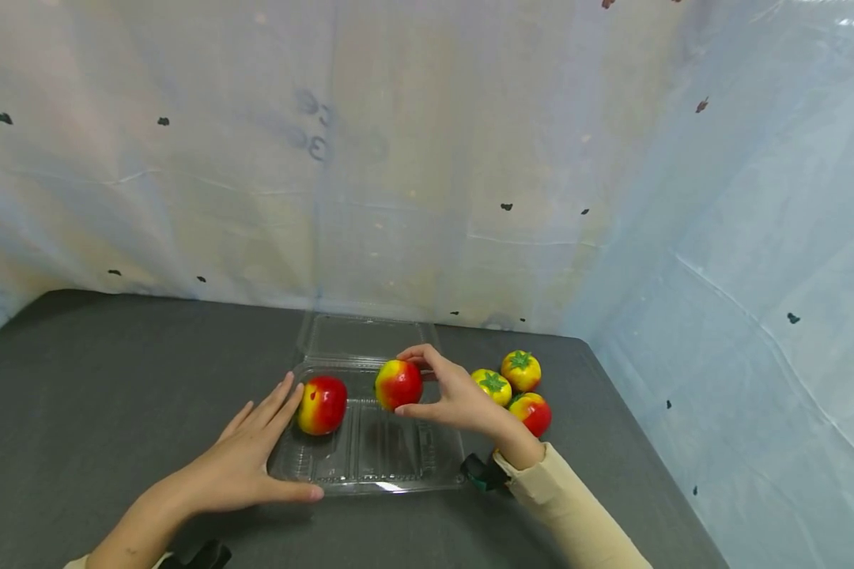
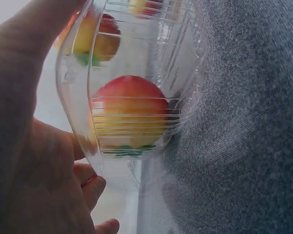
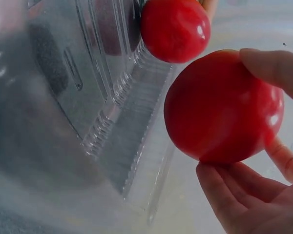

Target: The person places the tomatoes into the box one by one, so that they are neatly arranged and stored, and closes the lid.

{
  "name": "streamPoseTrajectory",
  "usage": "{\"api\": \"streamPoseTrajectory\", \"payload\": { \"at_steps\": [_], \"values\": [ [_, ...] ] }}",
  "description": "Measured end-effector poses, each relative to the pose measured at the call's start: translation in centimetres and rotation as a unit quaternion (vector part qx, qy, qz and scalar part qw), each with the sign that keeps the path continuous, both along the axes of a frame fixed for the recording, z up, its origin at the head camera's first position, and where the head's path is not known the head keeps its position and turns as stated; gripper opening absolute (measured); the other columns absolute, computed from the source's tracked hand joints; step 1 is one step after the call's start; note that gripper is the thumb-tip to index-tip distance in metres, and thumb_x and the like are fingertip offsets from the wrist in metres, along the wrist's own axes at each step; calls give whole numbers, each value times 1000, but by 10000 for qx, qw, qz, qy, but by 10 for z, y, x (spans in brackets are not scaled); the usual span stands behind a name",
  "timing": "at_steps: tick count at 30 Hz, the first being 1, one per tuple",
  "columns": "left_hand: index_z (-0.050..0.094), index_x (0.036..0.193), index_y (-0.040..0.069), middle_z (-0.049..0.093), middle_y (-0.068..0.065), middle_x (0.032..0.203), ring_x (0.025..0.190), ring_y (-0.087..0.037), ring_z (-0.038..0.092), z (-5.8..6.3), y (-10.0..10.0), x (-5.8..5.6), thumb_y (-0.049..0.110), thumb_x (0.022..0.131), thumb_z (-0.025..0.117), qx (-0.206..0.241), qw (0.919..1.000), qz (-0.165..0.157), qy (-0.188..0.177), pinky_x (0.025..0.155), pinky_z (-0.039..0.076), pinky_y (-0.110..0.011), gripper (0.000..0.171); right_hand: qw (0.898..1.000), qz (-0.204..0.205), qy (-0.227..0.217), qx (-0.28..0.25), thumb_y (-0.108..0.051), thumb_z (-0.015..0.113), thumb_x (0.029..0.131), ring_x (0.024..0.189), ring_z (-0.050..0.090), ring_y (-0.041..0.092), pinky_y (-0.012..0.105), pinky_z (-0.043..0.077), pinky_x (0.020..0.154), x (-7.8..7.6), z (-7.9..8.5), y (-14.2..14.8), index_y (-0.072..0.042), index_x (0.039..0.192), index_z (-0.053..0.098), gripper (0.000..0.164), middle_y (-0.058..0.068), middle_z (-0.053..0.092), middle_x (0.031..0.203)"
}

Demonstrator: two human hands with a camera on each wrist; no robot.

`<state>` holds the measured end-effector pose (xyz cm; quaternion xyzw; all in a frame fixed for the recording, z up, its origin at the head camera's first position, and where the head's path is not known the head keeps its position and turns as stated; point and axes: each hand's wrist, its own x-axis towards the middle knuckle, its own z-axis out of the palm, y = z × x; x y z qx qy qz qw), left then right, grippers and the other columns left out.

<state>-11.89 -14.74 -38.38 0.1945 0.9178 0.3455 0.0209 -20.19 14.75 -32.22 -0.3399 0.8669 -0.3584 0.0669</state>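
my right hand has its thumb and fingers clamped round a glossy red-and-yellow round fruit, held over the far part of a clear plastic rectangular box; its see-through flat lid is folded back at the far side. my left hand has its fingers straight and its thumb spread well apart from them, the fingers along the box's left edge and the thumb by its near edge. inside, at the left end, sits a second shiny red-and-yellow fruit; i cannot tell whether my left fingertips touch it. beyond my right wrist, to the right of the box, a yellow round fruit with a green leafy top, another yellow green-topped fruit and a mostly red round fruit cluster together on the dark grey table
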Motion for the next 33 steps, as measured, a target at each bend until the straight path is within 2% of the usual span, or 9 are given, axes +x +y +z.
{"api": "streamPoseTrajectory", "payload": {
  "at_steps": [8, 12, 17, 27, 33],
  "values": [
    [11, 155, 13, 2, -13, 162, 143, -46, 12, -1, 0, -1, 69, 62, 75, 19, 10000, 47, -81, 109, 4, -70, 126, 9996, 135, -154, 172, -20, 78, 81, 117, 56, 17, 33, 48, 101, 0, -2, -8, -12, 130, 42, 61, 3, 57, 127],
    [12, 155, 13, 3, -14, 162, 143, -47, 14, -1, 0, -2, 69, 62, 75, -3, 9999, 68, -84, 109, 4, -70, 126, 9989, 303, -205, 307, -20, 76, 82, 116, 56, 15, 29, 49, 98, -2, -2, -13, -12, 137, 42, 64, 2, 56, 129],
    [12, 155, 13, 3, -13, 162, 143, -46, 13, 0, 1, -1, 68, 62, 75, 4, 10000, 60, -80, 109, 5, -70, 126, 9958, 579, 37, 701, -18, 75, 83, 111, 57, 15, 22, 51, 91, -4, -3, -19, -12, 141, 45, 65, 3, 57, 129],
    [11, 155, 13, 2, -12, 162, 143, -46, 13, -1, 2, -2, 68, 62, 75, -18, 9999, 73, -100, 109, 5, -69, 126, 9915, 537, -63, 1184, -17, 77, 80, 103, 59, 13, 19, 50, 88, -8, -5, -28, -15, 133, 50, 60, 1, 62, 119],
    [12, 155, 13, 2, -13, 162, 143, -46, 13, 0, 2, -2, 69, 62, 75, -48, 9998, 104, -136, 109, 5, -69, 126, 9888, 541, -198, 1376, -19, 78, 80, 107, 58, 17, 20, 50, 89, -11, -7, -32, -16, 134, 51, 60, 5, 57, 123]
  ]
}}
